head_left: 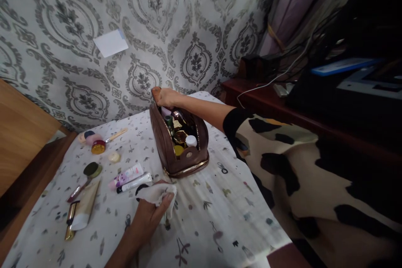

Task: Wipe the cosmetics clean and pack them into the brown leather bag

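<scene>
An unzipped brown cosmetic bag (163, 146) stands on the white patterned cloth, with bottles and jars inside, among them a white-capped one (191, 141). My right hand (168, 97) is closed on an orange-brown piece at the bag's far end; whether that piece is a strap or a separate item is unclear. In front of the bag, my left hand (152, 213) grips a crumpled white cloth (157, 192) between thumb and fingers. Just left of the cloth lie a pink-and-white tube (127, 176) and a white tube with a black cap (136, 182).
Farther left on the covered table (194, 238) are a beige tube (86, 205), gold tubes, a brush (116, 135), an amber jar (98, 147) and a round green-lidded item (92, 169). A dark red shelf (251, 96) with cables stands at right.
</scene>
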Motion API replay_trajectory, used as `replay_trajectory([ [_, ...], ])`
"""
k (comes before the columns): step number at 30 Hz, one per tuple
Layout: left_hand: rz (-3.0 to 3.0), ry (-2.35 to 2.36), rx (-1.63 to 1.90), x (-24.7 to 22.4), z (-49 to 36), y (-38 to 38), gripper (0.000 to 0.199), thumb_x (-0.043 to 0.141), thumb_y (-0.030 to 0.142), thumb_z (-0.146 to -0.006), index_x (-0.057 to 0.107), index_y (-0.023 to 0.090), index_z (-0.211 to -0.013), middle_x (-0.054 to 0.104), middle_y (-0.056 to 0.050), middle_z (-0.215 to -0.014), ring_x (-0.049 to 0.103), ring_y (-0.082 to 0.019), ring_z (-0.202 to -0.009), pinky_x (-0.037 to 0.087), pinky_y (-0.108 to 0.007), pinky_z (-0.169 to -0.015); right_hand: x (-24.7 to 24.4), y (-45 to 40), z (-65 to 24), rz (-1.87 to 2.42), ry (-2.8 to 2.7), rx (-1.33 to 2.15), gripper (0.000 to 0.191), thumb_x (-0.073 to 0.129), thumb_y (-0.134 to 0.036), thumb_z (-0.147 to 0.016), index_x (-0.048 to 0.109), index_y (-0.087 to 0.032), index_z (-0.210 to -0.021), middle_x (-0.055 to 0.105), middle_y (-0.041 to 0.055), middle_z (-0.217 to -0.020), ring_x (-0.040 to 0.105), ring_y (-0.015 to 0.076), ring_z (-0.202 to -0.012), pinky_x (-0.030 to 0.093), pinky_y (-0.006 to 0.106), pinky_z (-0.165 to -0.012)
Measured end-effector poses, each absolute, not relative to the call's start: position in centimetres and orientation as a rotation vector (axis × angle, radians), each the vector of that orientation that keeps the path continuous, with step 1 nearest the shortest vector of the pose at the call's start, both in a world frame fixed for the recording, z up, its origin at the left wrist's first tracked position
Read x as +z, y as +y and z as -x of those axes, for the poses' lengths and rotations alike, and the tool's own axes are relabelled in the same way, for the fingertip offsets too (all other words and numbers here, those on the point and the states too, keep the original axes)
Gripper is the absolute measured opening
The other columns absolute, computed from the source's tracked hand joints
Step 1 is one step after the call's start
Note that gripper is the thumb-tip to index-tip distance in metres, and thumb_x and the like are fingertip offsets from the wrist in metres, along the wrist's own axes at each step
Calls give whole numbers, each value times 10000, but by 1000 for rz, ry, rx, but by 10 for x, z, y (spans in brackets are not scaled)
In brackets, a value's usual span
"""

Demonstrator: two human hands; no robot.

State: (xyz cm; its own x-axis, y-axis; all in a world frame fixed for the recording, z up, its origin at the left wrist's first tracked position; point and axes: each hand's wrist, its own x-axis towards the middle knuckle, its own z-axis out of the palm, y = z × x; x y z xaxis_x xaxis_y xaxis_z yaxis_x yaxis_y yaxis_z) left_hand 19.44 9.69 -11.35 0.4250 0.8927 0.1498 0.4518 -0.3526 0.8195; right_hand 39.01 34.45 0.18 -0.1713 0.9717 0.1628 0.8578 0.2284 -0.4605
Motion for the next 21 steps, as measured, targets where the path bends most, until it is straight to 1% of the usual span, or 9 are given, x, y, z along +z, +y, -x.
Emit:
replay_trajectory([
  [4, -2013, 1115, 717, -118, -194, 96, 349, 467, 452, -956, 660, 196, -818, 619, -34, -738, 582, -185, -707, 452, -267, -675, 2, 351, -385, 1801, -2052, 333, 416, 725, -264, -747, 645, -90, -1116, 728, 184, -1002, 711, 255, -847, 538, 277, -721],
  [7, -2042, 1103, 676, -122, -193, 96, 379, 447, 463, -967, 628, 185, -783, 599, -30, -733, 567, -179, -712, 433, -266, -674, 0, 348, -383, 1817, -2027, 324, 395, 680, -294, -783, 650, -79, -1112, 721, 208, -1053, 711, 282, -938, 542, 289, -763],
  [10, -2068, 1095, 663, -125, -192, 97, 394, 434, 466, -974, 593, 181, -754, 572, -19, -721, 545, -167, -706, 420, -264, -675, -2, 345, -381, 1825, -1990, 325, 340, 625, -293, -823, 679, -71, -1075, 723, 212, -1053, 694, 299, -1029, 531, 306, -823],
  [14, -2083, 1089, 653, -127, -193, 99, 400, 425, 460, -980, 545, 187, -714, 538, -7, -685, 511, -150, -668, 399, -260, -644, -3, 342, -379, 1844, -1950, 334, 324, 642, -285, -817, 707, -78, -1058, 730, 199, -1049, 685, 295, -1055, 518, 304, -857],
  [18, -2079, 1091, 692, -128, -194, 100, 405, 414, 465, -980, 511, 194, -696, 527, -6, -675, 499, -150, -655, 396, -270, -646, -4, 338, -378, 1851, -1951, 349, 361, 632, -317, -836, 706, -85, -1102, 719, 195, -1105, 670, 306, -1084, 516, 320, -876],
  [21, -2068, 1083, 710, -127, -194, 99, 390, 427, 468, -975, 507, 197, -707, 537, -7, -686, 508, -155, -673, 404, -272, -665, -4, 334, -378, 1868, -1931, 394, 413, 572, -382, -888, 705, -64, -1115, 716, 207, -1083, 673, 299, -1081, 509, 318, -889],
])
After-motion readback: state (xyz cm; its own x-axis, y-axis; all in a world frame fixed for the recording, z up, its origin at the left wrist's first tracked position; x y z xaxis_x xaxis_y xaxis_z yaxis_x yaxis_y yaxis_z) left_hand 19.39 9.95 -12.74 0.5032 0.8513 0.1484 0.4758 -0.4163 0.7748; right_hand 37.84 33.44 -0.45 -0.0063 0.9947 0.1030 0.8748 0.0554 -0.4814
